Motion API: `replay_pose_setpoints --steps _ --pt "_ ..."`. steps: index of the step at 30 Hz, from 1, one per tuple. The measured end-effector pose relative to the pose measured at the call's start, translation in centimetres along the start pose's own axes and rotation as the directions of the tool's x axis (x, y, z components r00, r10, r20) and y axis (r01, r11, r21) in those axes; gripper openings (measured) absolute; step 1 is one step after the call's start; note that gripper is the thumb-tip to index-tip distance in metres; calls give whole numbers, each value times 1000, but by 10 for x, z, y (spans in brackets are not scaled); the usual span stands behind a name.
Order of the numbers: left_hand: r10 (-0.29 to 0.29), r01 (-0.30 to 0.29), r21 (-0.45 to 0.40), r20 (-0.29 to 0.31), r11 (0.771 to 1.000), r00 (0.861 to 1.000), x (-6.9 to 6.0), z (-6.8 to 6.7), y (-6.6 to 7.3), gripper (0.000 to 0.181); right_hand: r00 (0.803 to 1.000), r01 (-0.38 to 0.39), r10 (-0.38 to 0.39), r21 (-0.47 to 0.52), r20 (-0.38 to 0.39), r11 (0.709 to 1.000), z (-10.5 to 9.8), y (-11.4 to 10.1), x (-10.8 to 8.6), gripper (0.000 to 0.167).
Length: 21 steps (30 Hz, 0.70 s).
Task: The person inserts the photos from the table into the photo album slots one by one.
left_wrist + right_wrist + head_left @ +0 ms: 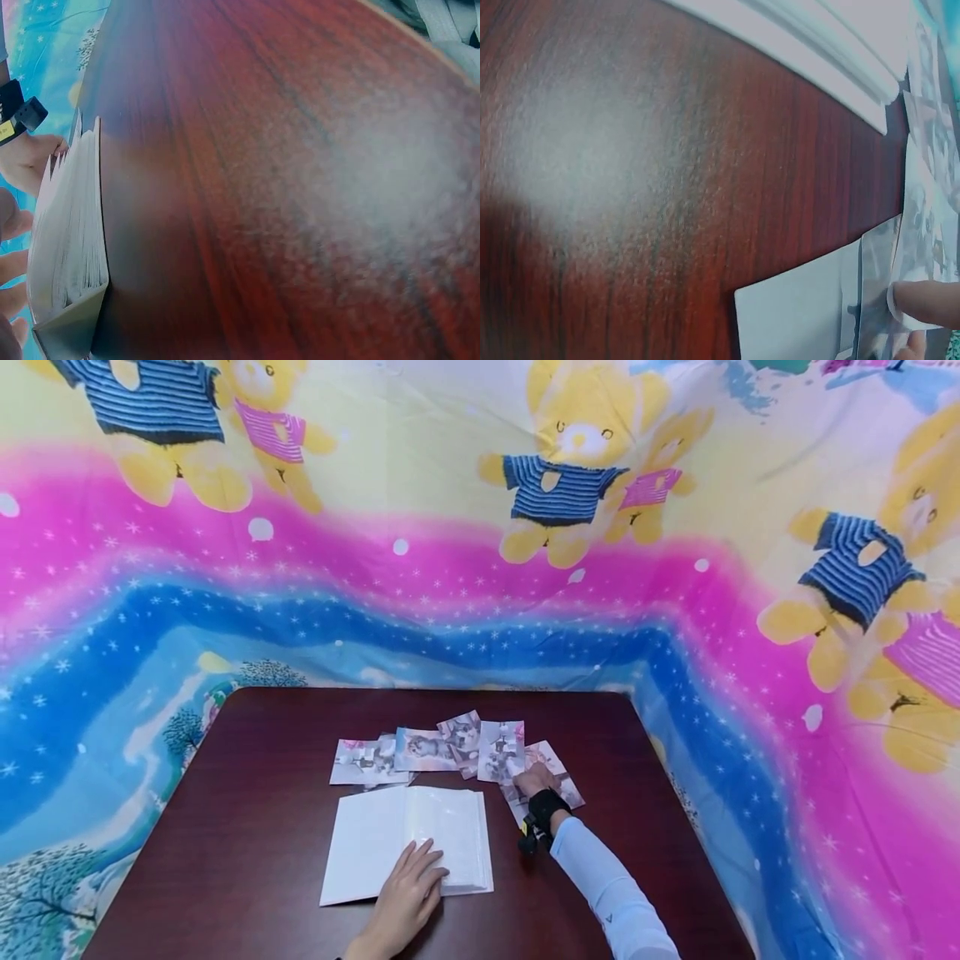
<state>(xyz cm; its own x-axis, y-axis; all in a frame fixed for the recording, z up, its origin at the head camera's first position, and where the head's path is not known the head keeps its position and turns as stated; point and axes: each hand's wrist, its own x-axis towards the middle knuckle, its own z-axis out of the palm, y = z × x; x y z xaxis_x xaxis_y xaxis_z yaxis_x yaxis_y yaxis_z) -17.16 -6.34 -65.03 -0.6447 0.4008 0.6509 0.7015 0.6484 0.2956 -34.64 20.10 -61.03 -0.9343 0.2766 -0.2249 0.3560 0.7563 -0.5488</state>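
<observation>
A white photo album [367,843] lies open on the table, its thick stack of sleeves showing edge-on in the left wrist view. My left hand [408,893] rests on its right-hand page with fingers extended. Right of the album, my right hand [536,778] is at the end of a row of overlapping photos [501,750]. Its thumb and a finger [930,300] pinch the edge of a photo [911,321], which bends up slightly. Other photos [558,767] lie under and beside this hand. Part of the pinched photo is hidden by the fingers.
More animal photos [423,750] overlap along the far side of the album. The dark wooden table [247,827] stretches out on both sides. A curtain with printed bears [480,568] hangs behind and beside it.
</observation>
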Motion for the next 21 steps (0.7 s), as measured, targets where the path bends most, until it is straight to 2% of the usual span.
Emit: replay_pose_setpoints --steps 5,8,11,15,17,19,21 --pt "0 0 -10 -6 1000 1000 4 -2 -3 17 998 1 4 90 -56 996 -4 -6 1 28" --pt "15 -16 -9 -14 1000 1000 5 -1 -4 20 997 -10 27 218 -76 976 -10 -5 -1 18" --pt "22 -22 0 -19 1000 1000 5 -2 -8 22 997 4 19 325 -69 946 -20 0 -5 32" --pt "-4 4 18 -9 1000 1000 13 -4 -14 27 998 54 -34 451 -51 891 -31 9 -14 32" --pt "-33 33 20 0 999 999 19 -5 -18 29 997 67 -46 517 -53 854 -33 12 -20 30" --pt "-78 78 9 9 997 997 26 -7 -22 29 997 80 -64 591 -48 803 -33 14 -27 29" --pt "-141 141 -35 12 989 990 34 -9 -25 28 994 107 -95 633 -52 766 -33 15 -35 28"
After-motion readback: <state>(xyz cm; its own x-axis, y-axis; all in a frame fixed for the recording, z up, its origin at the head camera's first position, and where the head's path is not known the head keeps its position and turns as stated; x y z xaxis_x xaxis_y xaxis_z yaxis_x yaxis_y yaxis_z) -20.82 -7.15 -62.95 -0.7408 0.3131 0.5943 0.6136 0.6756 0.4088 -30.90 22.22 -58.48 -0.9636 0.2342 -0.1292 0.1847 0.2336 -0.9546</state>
